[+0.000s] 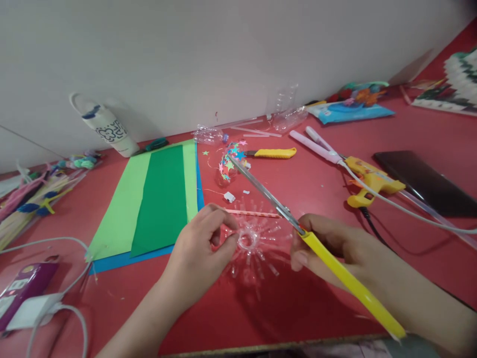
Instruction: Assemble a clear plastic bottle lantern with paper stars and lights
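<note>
My right hand (331, 248) is closed around the yellow handle of a pair of scissors (264, 191), seen nearly edge-on, with the metal blades pointing to the far left. A clear plastic bottle piece (247, 240), slit into several strips that spread out like a flower around a ring, is in front of me. My left hand (206, 246) pinches its left side between thumb and forefinger. Just behind it lies a pink striped straw (253, 214). Star garland (233, 158) sits in a small heap beyond the scissors' tip.
Green and blue paper sheets (160, 199) lie to the left. A yellow cutter knife (272, 153), a yellow glue gun (372, 181), a hair straightener (316, 146) and a dark phone (425, 181) are at the right. A white bottle (108, 129) leans by the wall; a cable (70, 241) runs left.
</note>
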`<state>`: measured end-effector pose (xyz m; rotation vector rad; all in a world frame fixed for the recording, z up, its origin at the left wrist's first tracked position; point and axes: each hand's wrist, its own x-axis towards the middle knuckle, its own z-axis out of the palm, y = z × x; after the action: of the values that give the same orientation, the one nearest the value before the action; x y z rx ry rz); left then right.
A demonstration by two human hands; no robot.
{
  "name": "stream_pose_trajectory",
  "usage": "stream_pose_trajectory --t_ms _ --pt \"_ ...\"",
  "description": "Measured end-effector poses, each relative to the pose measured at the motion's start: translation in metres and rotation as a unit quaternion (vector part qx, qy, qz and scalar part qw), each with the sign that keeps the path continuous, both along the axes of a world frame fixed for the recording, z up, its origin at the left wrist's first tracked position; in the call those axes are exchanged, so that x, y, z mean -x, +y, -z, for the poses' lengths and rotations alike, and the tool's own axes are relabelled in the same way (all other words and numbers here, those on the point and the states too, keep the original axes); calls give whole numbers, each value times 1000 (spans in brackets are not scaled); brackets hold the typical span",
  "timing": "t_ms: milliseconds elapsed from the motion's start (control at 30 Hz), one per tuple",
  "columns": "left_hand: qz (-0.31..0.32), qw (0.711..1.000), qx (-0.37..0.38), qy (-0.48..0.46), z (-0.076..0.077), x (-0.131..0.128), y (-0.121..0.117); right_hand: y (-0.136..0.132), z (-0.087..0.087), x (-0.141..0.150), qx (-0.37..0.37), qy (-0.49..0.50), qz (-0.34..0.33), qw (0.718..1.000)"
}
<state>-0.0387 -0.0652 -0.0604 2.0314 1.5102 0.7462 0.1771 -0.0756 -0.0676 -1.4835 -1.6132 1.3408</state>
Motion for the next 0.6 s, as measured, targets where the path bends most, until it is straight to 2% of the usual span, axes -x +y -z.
stream_pose_trajectory --t_ms 200,367,500,600 --pt "-16 999 33 -33 4 2 -1 14 -6 3 12 43 14 999" --pt "-19 997 46 -57 0 2 -2 23 -14 9 10 53 3 999" --pt "-41 996 43 -70 -4 7 -3 23 -10 6 -4 51 -9 999" --pt "-43 997 10 -62 -5 12 -3 23 -4 1 -9 47 1 999"
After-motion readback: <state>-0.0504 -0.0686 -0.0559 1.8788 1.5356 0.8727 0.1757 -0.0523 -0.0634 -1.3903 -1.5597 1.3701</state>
